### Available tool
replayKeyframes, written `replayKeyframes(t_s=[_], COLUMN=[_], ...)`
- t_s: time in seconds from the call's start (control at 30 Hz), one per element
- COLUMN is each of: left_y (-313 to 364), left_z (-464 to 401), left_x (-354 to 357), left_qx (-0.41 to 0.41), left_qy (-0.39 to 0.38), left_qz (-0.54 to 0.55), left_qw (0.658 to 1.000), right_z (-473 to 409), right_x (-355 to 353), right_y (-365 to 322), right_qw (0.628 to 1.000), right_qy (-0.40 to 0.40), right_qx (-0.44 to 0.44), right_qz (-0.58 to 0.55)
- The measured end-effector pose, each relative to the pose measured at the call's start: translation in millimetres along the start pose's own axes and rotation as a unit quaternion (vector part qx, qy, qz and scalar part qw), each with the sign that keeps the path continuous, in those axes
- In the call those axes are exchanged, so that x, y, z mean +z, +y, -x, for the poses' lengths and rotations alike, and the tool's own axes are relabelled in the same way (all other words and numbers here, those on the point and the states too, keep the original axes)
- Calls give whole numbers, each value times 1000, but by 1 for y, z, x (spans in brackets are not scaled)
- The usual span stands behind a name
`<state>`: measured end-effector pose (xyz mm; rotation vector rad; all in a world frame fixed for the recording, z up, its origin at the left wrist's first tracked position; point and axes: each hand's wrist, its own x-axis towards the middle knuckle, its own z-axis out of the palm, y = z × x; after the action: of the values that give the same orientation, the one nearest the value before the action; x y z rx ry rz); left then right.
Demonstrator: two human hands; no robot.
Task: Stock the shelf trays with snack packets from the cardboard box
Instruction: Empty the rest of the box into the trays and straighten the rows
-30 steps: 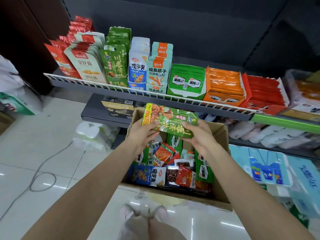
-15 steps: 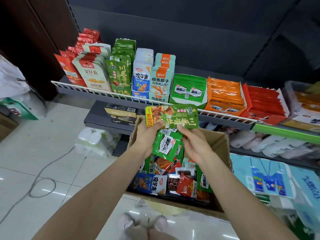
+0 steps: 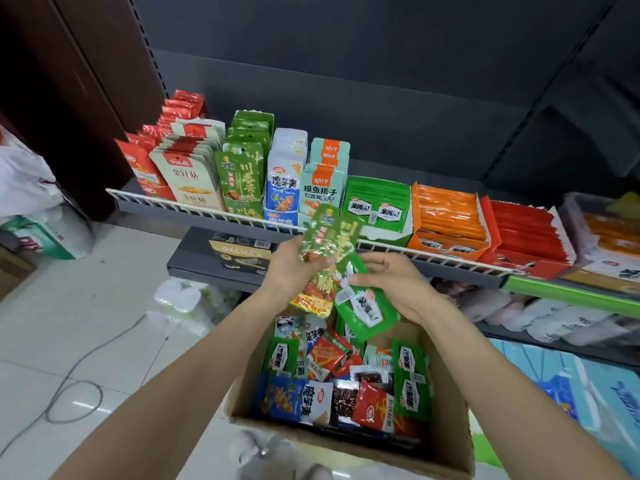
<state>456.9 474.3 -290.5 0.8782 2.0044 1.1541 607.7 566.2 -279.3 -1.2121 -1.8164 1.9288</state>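
left hand (image 3: 289,268) gripping green packet (image 3: 329,244), cardboard box (image 3: 349,441) below

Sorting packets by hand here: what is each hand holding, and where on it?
Left hand grips the tall green packet around its middle. Right hand pinches the smaller green packet at its upper end.

A single wide-angle view from the person's head looks forward and steeply down. The box (image 3: 349,441) sits close below, both forearms reaching in from the bottom edge; the shelf (image 3: 221,216) crosses the middle, near, with floor (image 3: 69,323) at left. Edges bend with lens distortion.
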Motion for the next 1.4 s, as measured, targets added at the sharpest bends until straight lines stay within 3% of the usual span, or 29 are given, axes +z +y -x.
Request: replayKeyframes(t_s=[0.1,0.33,0.5,0.7,0.8,0.87,1.0,1.07,1.13,1.2,1.3,1.33,1.4], left_y=[6,35,44,37,31,25,24,26,30,33,38,36,28], left_z=[-8,-63,-102,-130,-132,-133,-126,-123,-117,-110,-100,-100,-105], left_x=[-9,-30,-38,-43,-47,-50,-52,-54,-57,-62,-76,-83,-105], left_qx=[-8,33,32,14,-8,-19,-29,-30,-28,-12,21,37,90], left_qy=[51,95,75,55,54,53,58,65,67,62,30,26,66], left_qz=[32,64,51,70,82,82,78,96,114,116,85,42,-104], left_qw=[998,993,995,996,995,995,995,993,991,991,996,998,988], right_z=[-11,-70,-133,-186,-194,-192,-186,-176,-158,-138,-130,-131,-136], right_x=[-7,-26,-46,-43,-39,-34,-31,-27,-15,6,35,43,56], right_y=[-9,-29,-53,-70,-60,-48,-24,-33,-56,-86,-118,-124,-135], right_qw=[999,978,855,757,727,735,785,839,869,903,972,980,980], right_qy=[-11,141,202,132,126,144,154,221,285,241,57,27,41], right_qx=[-8,-45,-64,-55,-73,-72,-97,-130,-198,-251,-177,-162,-181], right_qz=[29,148,473,637,671,659,593,481,352,251,146,114,75])
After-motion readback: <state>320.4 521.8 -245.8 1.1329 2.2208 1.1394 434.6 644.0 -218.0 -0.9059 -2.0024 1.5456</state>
